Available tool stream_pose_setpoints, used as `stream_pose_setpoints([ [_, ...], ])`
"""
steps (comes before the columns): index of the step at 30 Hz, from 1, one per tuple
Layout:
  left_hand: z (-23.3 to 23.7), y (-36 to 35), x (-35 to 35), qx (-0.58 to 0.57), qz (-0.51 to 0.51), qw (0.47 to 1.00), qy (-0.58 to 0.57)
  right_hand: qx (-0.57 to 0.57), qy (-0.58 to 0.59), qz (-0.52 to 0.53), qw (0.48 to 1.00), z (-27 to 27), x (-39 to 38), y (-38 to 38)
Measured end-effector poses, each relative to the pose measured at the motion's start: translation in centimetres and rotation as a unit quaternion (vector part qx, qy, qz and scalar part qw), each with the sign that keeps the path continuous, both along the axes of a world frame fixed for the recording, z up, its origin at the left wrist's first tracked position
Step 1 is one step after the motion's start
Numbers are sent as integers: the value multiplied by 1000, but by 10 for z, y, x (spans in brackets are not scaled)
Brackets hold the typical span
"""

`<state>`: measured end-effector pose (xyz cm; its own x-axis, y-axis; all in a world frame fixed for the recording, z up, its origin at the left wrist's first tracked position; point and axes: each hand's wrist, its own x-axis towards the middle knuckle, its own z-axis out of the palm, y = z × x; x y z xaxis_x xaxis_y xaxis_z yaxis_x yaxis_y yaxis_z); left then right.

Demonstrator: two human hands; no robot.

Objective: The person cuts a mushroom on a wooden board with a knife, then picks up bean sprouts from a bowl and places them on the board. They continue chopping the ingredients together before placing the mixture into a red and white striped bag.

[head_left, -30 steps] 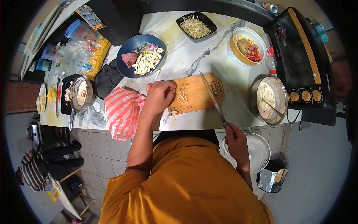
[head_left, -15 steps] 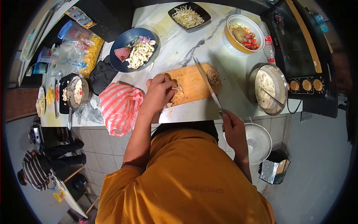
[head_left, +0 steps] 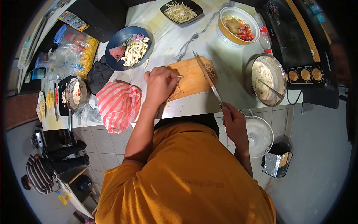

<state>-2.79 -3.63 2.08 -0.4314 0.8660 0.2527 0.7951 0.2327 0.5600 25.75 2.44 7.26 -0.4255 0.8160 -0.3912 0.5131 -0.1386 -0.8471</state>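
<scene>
My left hand (head_left: 159, 85) is at the left end of a wooden cutting board (head_left: 188, 80), its fingers curled together. A pale thin strip of food (head_left: 179, 77) shows at the fingertips; the rest of the grip is hidden. More small shreds lie on the board just below these fingers. My right hand (head_left: 235, 121) is wrapped round the handle of a long knife (head_left: 209, 80). The blade points away from me, slanting across the right part of the board. Beside the blade, at the board's right end, sits a pile of brown shreds (head_left: 211, 71).
A pink-striped plastic bag (head_left: 117, 104) lies left of the board. A blue plate (head_left: 112, 61) of chopped food, a black bowl (head_left: 199, 9) of sprouts and a white-yellow bowl (head_left: 223, 31) stand behind. Right is a metal pot (head_left: 281, 91); another person (head_left: 41, 173) is at lower left.
The view has shifted slightly, so the table sits higher. Near my left hand, fewer shreds show on the board, and a strip sticks out at the fingertips. My right hand keeps hold of the knife.
</scene>
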Motion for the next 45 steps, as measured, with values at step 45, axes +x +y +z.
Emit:
stream_pose_setpoints([
  [45, -15, 36, 18, -53, 32, 998, 19, 54, -111, 77, 989, 32, -15, -12],
])
